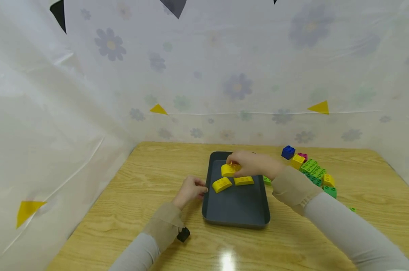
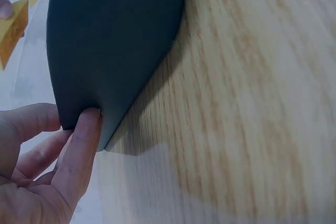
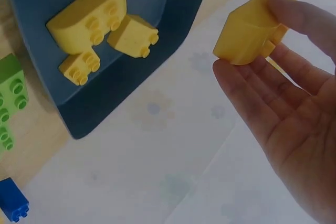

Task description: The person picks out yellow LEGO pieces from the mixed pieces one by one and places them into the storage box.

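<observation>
My right hand (image 1: 253,163) is over the far part of a dark grey tray (image 1: 240,210), its thumb and fingers gripping a yellow toy brick (image 3: 247,32) with a curved side. Below it in the head view, a yellow curved brick (image 1: 222,184) and another yellow brick (image 1: 244,181) lie in the tray. The right wrist view shows a long yellow brick (image 3: 92,17) and smaller studded yellow bricks (image 3: 132,36) on the tray's floor. At the tray's left side, my left hand (image 1: 190,189) pinches the rim between thumb and fingers, seen close in the left wrist view.
Right of the tray sits a group of building bricks: light green (image 1: 309,166), yellow (image 1: 297,161), dark green (image 1: 330,191) and blue (image 1: 288,152). A small black object (image 1: 183,234) shows beside the left wrist. Behind the wooden table (image 1: 150,169) hangs a flower-patterned sheet (image 1: 197,75).
</observation>
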`<state>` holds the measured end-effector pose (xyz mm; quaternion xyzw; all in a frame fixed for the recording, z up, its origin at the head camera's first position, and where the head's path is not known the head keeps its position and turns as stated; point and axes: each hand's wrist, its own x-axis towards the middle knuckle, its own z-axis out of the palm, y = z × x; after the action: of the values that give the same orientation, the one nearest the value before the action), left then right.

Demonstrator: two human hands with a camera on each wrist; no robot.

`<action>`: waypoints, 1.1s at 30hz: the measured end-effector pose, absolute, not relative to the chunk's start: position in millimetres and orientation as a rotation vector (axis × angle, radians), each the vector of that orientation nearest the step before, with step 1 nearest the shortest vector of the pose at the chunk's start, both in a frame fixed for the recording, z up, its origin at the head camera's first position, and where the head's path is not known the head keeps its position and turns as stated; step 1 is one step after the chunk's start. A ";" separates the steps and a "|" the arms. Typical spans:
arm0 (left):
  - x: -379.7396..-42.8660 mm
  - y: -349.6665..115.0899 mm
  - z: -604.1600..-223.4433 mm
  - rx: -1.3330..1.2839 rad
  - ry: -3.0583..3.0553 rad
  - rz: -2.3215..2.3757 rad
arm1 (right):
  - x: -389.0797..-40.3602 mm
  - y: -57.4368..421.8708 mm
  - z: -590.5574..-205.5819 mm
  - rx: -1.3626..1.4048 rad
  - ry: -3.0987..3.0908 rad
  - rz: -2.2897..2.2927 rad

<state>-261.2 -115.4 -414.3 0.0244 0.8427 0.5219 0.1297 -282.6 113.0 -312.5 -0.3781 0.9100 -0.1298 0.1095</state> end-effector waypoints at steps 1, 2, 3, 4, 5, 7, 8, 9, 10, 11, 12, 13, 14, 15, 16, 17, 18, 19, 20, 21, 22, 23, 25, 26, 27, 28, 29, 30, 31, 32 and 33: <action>-261.5 -115.4 -414.4 0.071 2.450 1.516 | -282.0 109.8 -314.7 -1.098 2.670 -0.367; -261.7 -115.4 -414.5 0.069 2.449 1.517 | -281.5 106.8 -316.9 -1.090 2.666 -0.352; -261.9 -115.3 -414.6 0.066 2.449 1.517 | -281.0 103.7 -319.1 -1.084 2.662 -0.346; -261.9 -115.4 -414.8 0.064 2.449 1.517 | -280.3 101.0 -321.3 -1.084 2.660 -0.337; -262.0 -115.4 -414.9 0.062 2.447 1.518 | -279.8 98.5 -323.4 -1.085 2.656 -0.332; -261.9 -115.6 -415.2 0.066 2.449 1.516 | -278.7 93.8 -327.1 -1.093 2.644 -0.328; -261.9 -115.6 -415.3 0.066 2.450 1.515 | -278.2 91.8 -329.1 -1.101 2.638 -0.328; -261.9 -115.5 -415.2 0.067 2.450 1.516 | -277.9 89.9 -331.1 -1.108 2.632 -0.328; -262.1 -115.5 -415.3 0.068 2.450 1.519 | -277.4 88.1 -333.1 -1.112 2.628 -0.319; -262.3 -115.4 -415.5 0.068 2.450 1.521 | -277.0 86.3 -334.9 -1.113 2.624 -0.308; -262.4 -115.4 -415.6 0.069 2.452 1.520 | -276.7 84.5 -337.0 -1.117 2.619 -0.298; -262.6 -115.3 -415.9 0.067 2.451 1.522 | -276.4 82.7 -338.9 -1.121 2.610 -0.294; -262.8 -115.2 -416.1 0.067 2.451 1.522 | -276.0 80.8 -340.7 -1.124 2.599 -0.287; -263.0 -115.2 -416.5 0.067 2.450 1.523 | -275.5 78.9 -342.5 -1.116 2.591 -0.273; -263.2 -115.2 -416.8 0.067 2.452 1.522 | -274.9 77.0 -344.0 -1.104 2.582 -0.259; -263.1 -115.2 -416.8 0.069 2.453 1.520 | -274.3 75.0 -345.2 -1.097 2.571 -0.250; -263.1 -115.3 -416.8 0.070 2.454 1.518 | -273.8 73.1 -346.8 -1.085 2.563 -0.238; -263.0 -115.6 -416.9 0.071 2.456 1.517 | -273.2 71.2 -348.1 -1.072 2.557 -0.223; -262.9 -115.8 -417.0 0.073 2.458 1.516 | -272.7 69.4 -349.8 -1.052 2.553 -0.202; -262.9 -115.9 -417.2 0.071 2.458 1.516 | -272.1 67.6 -351.1 -1.033 2.551 -0.186; -262.9 -115.9 -417.2 0.071 2.459 1.515 | -271.7 65.8 -352.4 -1.023 2.546 -0.176; -262.7 -116.0 -417.0 0.070 2.459 1.514 | -271.5 64.1 -353.6 -1.016 2.542 -0.168; -262.7 -116.1 -417.2 0.074 2.461 1.511 | -271.0 61.0 -356.0 -1.001 2.531 -0.155; -262.8 -116.0 -417.1 0.075 2.459 1.514 | -271.0 59.5 -357.1 -0.998 2.525 -0.155; -262.8 -115.8 -417.0 0.073 2.456 1.518 | -270.9 57.9 -358.1 -0.994 2.520 -0.152; -262.7 -115.8 -416.7 0.074 2.455 1.519 | -270.9 56.7 -359.3 -0.990 2.516 -0.148; -262.5 -115.8 -416.4 0.077 2.455 1.518 | -271.0 55.3 -360.7 -0.985 2.513 -0.143; -262.5 -115.9 -416.3 0.082 2.454 1.521 | -271.0 54.2 -362.3 -0.979 2.510 -0.137; -262.4 -115.9 -416.0 0.083 2.451 1.522 | -270.9 53.1 -363.9 -0.974 2.508 -0.134; -262.3 -115.9 -415.8 0.087 2.449 1.524 | -270.7 52.0 -365.4 -0.967 2.506 -0.135; -262.1 -116.0 -415.7 0.090 2.448 1.523 | -270.5 51.0 -366.6 -0.962 2.504 -0.132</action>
<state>-262.1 -116.0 -415.7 0.0308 0.8416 0.5237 0.1281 -270.5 51.0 -366.6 -0.3488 0.9082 -0.0479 0.2262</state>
